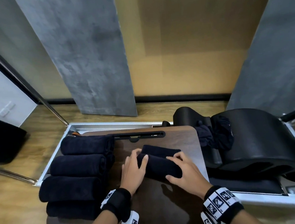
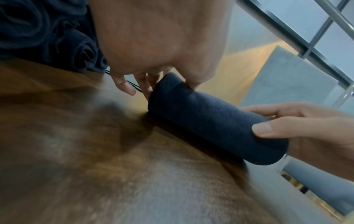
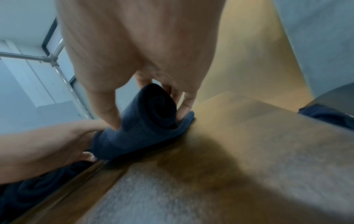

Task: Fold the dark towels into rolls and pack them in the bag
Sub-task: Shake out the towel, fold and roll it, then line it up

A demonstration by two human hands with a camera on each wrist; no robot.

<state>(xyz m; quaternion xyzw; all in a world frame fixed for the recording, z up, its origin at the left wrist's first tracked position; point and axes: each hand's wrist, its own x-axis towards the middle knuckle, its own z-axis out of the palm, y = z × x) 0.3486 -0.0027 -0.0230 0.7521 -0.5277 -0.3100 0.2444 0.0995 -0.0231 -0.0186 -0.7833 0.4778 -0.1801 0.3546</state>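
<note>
My left hand [image 1: 132,169] and right hand [image 1: 184,172] curled around the half-rolled dark towel [image 1: 160,161] on the brown wooden table [image 1: 180,139]; behind stood grey wall panels [image 1: 92,54] over a wooden floor [image 1: 14,202].

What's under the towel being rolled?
Under the towel lies its own unrolled tail, flat on the brown table. Both hands grip the roll; anything beneath is covered.

Towels [image 1: 80,165] dark navy; table [image 1: 180,139] dark brown woodgrain; wristbands [image 1: 221,203] black-white checkered.
</note>
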